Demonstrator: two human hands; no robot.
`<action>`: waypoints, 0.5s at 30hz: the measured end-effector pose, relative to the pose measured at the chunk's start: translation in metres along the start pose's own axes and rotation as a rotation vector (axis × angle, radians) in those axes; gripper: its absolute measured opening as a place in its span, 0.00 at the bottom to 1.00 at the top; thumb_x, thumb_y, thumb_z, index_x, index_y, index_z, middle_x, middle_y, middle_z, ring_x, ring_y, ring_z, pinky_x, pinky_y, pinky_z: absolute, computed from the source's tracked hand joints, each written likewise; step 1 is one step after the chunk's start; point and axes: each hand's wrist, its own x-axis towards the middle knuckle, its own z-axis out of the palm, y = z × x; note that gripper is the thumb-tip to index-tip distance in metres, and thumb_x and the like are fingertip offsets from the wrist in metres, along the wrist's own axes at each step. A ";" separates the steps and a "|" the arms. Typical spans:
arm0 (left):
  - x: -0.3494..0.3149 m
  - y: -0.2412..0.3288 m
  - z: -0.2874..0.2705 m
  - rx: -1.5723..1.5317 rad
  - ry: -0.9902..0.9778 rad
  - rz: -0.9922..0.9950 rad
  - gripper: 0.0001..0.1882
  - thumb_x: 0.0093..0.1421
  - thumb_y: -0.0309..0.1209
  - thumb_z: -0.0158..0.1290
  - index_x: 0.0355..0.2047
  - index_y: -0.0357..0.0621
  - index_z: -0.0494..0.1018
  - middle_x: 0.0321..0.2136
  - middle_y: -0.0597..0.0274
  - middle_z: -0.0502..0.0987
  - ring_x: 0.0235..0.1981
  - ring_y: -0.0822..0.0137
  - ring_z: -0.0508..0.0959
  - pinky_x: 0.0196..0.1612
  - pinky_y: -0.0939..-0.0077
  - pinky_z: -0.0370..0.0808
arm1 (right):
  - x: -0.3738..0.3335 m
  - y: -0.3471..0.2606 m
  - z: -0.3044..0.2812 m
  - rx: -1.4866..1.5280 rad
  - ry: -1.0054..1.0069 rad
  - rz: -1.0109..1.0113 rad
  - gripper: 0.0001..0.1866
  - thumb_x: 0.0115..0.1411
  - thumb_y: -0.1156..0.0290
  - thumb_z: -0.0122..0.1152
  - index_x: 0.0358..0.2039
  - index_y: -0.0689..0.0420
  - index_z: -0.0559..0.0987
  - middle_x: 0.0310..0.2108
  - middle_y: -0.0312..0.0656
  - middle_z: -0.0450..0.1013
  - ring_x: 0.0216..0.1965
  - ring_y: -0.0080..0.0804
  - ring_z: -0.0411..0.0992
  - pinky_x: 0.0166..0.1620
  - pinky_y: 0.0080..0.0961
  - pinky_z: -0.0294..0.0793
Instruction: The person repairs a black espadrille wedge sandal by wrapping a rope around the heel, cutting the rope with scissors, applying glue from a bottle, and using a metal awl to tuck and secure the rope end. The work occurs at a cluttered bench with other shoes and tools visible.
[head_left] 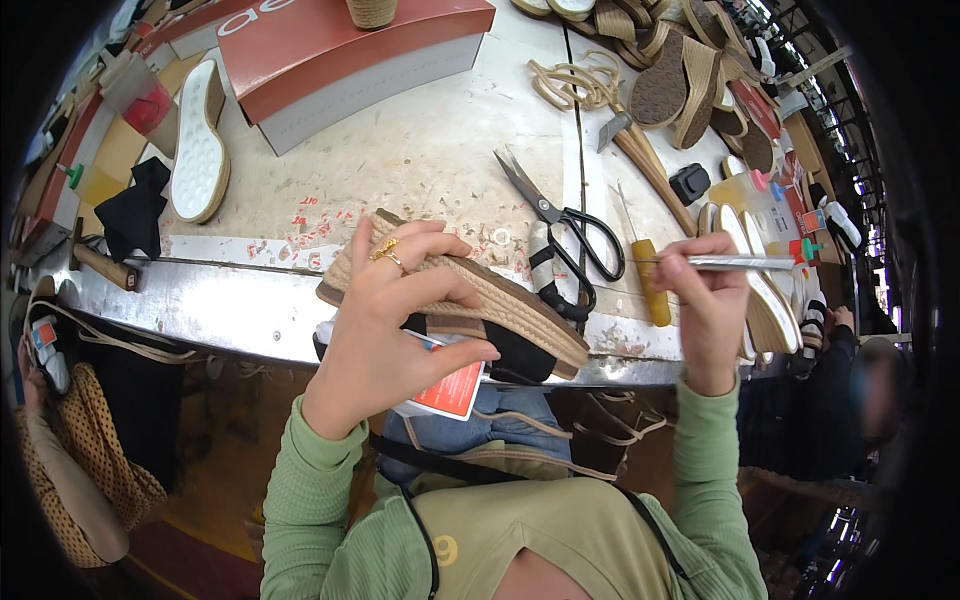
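Observation:
My left hand (375,345) grips an espadrille wedge shoe (520,318) at the bench's near edge, with the braided rope side of its sole turned up. Its upper is black, and an orange-and-white tag (452,390) hangs below my thumb. Raised to the right of the shoe, my right hand (712,310) is closed around a slim silver-handled tool (765,263). A thin tip seems to point left from my fingers, apart from the shoe. Just left of that hand lies a yellow-handled awl (652,290). Black-handled scissors (552,215) rest beyond the shoe.
A hammer (650,165) and a coil of cord (575,85) lie farther back. A red-and-grey shoebox (360,75) stands at the far left, near a white-topped sole (200,150). Many wedge shoes (690,85) are piled back right. Other people sit at both sides.

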 end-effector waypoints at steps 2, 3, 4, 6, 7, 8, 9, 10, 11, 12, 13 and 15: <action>0.000 0.001 -0.001 -0.019 -0.012 -0.018 0.22 0.36 0.40 0.73 0.31 0.49 0.77 0.45 0.66 0.79 0.59 0.52 0.71 0.66 0.32 0.42 | -0.008 0.007 0.023 0.069 -0.075 -0.030 0.11 0.55 0.82 0.67 0.34 0.61 0.72 0.29 0.45 0.78 0.31 0.26 0.78 0.36 0.21 0.80; 0.000 0.001 -0.002 -0.039 -0.018 -0.040 0.22 0.38 0.38 0.72 0.33 0.49 0.77 0.45 0.65 0.79 0.60 0.52 0.70 0.66 0.33 0.41 | -0.011 0.011 0.036 0.091 -0.110 -0.001 0.12 0.55 0.83 0.67 0.35 0.61 0.71 0.29 0.45 0.78 0.33 0.26 0.79 0.37 0.21 0.80; 0.000 0.001 -0.004 -0.058 -0.015 -0.055 0.22 0.39 0.37 0.71 0.35 0.49 0.77 0.45 0.65 0.79 0.60 0.52 0.70 0.66 0.34 0.41 | -0.013 0.015 0.048 0.165 -0.162 0.017 0.13 0.55 0.84 0.66 0.37 0.61 0.70 0.31 0.46 0.78 0.35 0.27 0.79 0.39 0.21 0.80; -0.001 0.002 -0.004 -0.092 0.003 -0.052 0.21 0.44 0.33 0.67 0.39 0.48 0.75 0.42 0.65 0.79 0.59 0.53 0.71 0.67 0.36 0.40 | -0.018 0.021 0.069 0.254 -0.221 0.078 0.17 0.56 0.85 0.64 0.41 0.60 0.67 0.34 0.46 0.77 0.39 0.27 0.78 0.44 0.21 0.80; -0.001 0.002 -0.004 -0.110 0.018 -0.046 0.20 0.46 0.31 0.65 0.41 0.47 0.74 0.41 0.65 0.79 0.58 0.53 0.71 0.67 0.38 0.40 | -0.020 0.022 0.077 0.274 -0.241 0.096 0.19 0.57 0.86 0.63 0.43 0.60 0.65 0.35 0.46 0.77 0.40 0.28 0.78 0.46 0.21 0.80; -0.001 0.002 -0.005 -0.114 0.020 -0.052 0.18 0.50 0.27 0.59 0.43 0.45 0.74 0.41 0.63 0.79 0.59 0.51 0.71 0.67 0.38 0.40 | -0.020 0.023 0.083 0.295 -0.282 0.096 0.21 0.57 0.85 0.63 0.45 0.60 0.62 0.36 0.45 0.76 0.42 0.28 0.78 0.47 0.21 0.80; -0.001 0.001 -0.004 -0.110 0.027 -0.057 0.17 0.50 0.26 0.58 0.43 0.45 0.74 0.41 0.63 0.79 0.59 0.51 0.71 0.67 0.38 0.40 | -0.021 0.024 0.087 0.284 -0.277 0.069 0.21 0.57 0.86 0.62 0.45 0.60 0.62 0.36 0.45 0.76 0.43 0.28 0.78 0.48 0.21 0.80; 0.000 0.001 -0.003 -0.107 0.034 -0.061 0.17 0.51 0.26 0.57 0.43 0.44 0.74 0.41 0.62 0.79 0.59 0.51 0.71 0.67 0.39 0.41 | -0.021 0.024 0.090 0.272 -0.273 0.042 0.21 0.57 0.86 0.62 0.45 0.60 0.62 0.36 0.45 0.76 0.43 0.28 0.78 0.48 0.21 0.79; 0.000 0.000 -0.002 -0.104 0.041 -0.066 0.17 0.51 0.25 0.57 0.43 0.44 0.73 0.42 0.62 0.79 0.59 0.51 0.70 0.68 0.39 0.41 | -0.021 0.025 0.092 0.260 -0.269 0.016 0.21 0.58 0.86 0.62 0.45 0.60 0.62 0.36 0.45 0.76 0.43 0.28 0.78 0.48 0.21 0.79; 0.000 0.001 -0.001 -0.098 0.051 -0.066 0.17 0.52 0.25 0.56 0.44 0.44 0.73 0.42 0.61 0.79 0.59 0.51 0.70 0.67 0.39 0.41 | -0.022 0.025 0.093 0.254 -0.270 0.023 0.20 0.58 0.86 0.62 0.44 0.60 0.62 0.37 0.45 0.75 0.44 0.29 0.78 0.49 0.21 0.79; -0.001 0.002 0.000 -0.093 0.059 -0.067 0.17 0.52 0.24 0.55 0.44 0.44 0.73 0.42 0.60 0.79 0.59 0.50 0.70 0.67 0.39 0.41 | -0.022 0.025 0.093 0.239 -0.282 0.017 0.20 0.58 0.86 0.62 0.44 0.60 0.62 0.37 0.45 0.75 0.44 0.29 0.77 0.49 0.22 0.79; -0.001 0.002 0.001 -0.080 0.067 -0.066 0.17 0.52 0.23 0.55 0.44 0.43 0.73 0.43 0.59 0.78 0.59 0.50 0.70 0.68 0.39 0.41 | -0.022 0.026 0.093 0.233 -0.291 0.030 0.20 0.58 0.85 0.62 0.43 0.60 0.62 0.37 0.46 0.75 0.44 0.29 0.77 0.49 0.22 0.79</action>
